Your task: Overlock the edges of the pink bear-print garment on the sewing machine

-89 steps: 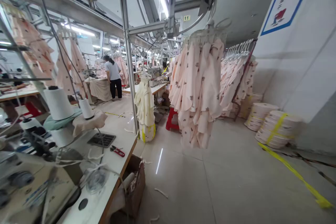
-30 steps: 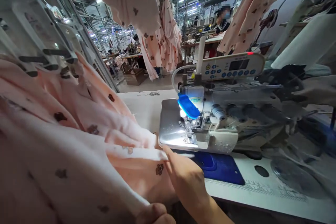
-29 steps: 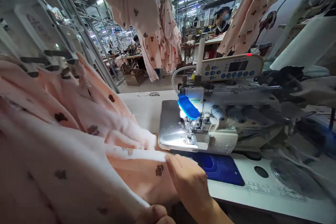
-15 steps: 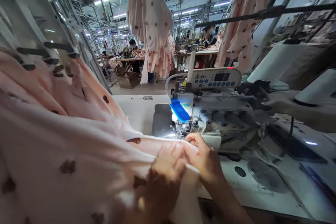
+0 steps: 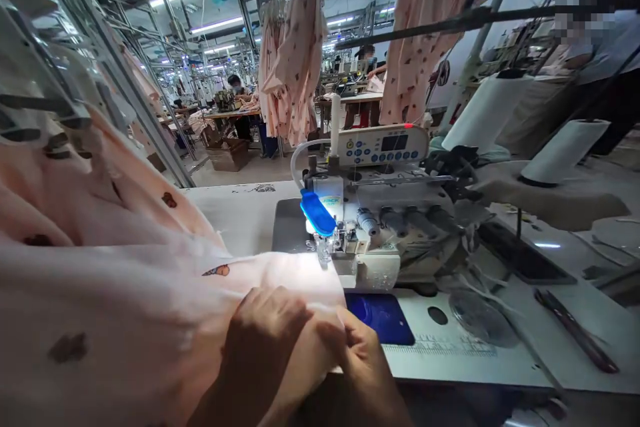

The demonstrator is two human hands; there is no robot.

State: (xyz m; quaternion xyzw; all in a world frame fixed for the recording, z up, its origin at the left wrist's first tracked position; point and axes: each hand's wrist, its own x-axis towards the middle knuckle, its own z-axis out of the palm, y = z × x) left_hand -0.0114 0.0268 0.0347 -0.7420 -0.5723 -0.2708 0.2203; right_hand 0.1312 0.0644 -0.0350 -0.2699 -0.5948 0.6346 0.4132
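Both hands have drawn back toward the near table edge: the left hand (image 5: 260, 337) and right hand (image 5: 357, 360) now pinch the pink fabric (image 5: 150, 307) edge just short of the sewing machine (image 5: 360, 227) presser foot, so feeding is not under way.

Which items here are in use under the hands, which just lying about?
In use: left hand and right hand gripping pink printed fabric; sewing machine; blue mat.
Lying about: thread cones; control panel; hanging garments; dark tool.
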